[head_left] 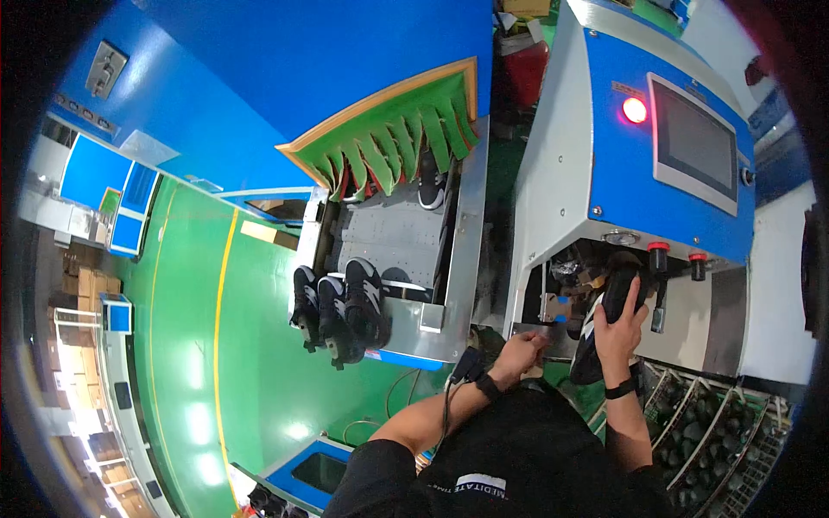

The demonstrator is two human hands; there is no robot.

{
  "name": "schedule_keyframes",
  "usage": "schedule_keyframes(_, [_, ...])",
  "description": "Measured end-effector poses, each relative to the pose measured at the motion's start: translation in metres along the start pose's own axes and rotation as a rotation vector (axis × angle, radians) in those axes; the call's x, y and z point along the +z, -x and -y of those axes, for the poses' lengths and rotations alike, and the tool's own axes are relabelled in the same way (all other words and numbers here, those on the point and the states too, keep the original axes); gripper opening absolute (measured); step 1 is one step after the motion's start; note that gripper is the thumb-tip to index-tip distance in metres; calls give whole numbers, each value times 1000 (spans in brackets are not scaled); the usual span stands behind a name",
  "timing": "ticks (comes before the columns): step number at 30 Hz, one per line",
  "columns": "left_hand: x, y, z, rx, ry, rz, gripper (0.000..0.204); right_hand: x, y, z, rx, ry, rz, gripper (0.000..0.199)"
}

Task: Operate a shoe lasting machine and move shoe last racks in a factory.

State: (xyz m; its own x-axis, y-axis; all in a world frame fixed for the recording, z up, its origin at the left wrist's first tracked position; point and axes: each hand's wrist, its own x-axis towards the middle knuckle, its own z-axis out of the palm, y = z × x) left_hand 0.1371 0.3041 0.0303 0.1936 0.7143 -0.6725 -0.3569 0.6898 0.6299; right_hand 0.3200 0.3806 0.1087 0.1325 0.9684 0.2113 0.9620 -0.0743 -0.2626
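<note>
My right hand [616, 338] grips a black shoe [623, 298] with white side stripes, fingers along it. The shoe stands upright in the opening under the blue and white machine [553, 190]. Left of it, my left hand [521, 355] is closed by a metal plate [561, 344] at the machine's lower edge; whatever its fingertips hold, if anything, is hidden. On the front end of the conveyor [380, 246], to the left, rest three black and white shoes, one of them a shoe [367, 302] nearest me. Another shoe [430, 186] is partly under green curtain strips [397, 142].
The machine carries a dark screen [695, 142], a lit red lamp [635, 110] and two red-capped black knobs [659, 256]. At lower right stands a rack [699, 432] of dark rounded pieces. Cables [401, 388] hang near the conveyor's front edge above the green floor [285, 345].
</note>
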Motion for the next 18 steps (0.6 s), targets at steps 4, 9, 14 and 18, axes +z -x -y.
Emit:
schedule_keyframes(4, [-2, 11, -7, -20, -146, 17, 30, -11, 12, 8, -37, -120, -130, 90])
schedule_keyframes(9, [17, 43, -18, -32, -301, 211, 37, -21, 118, -20, -131, -67, -104, 86])
schedule_keyframes(14, [27, 48, -16, -523, -64, 615, 61, -72, 187, -76, -328, -152, -6, 73])
schedule_keyframes(18, [26, 26, 42, -463, -209, 772, 59, -116, 171, -77, 23, -586, 653, 90])
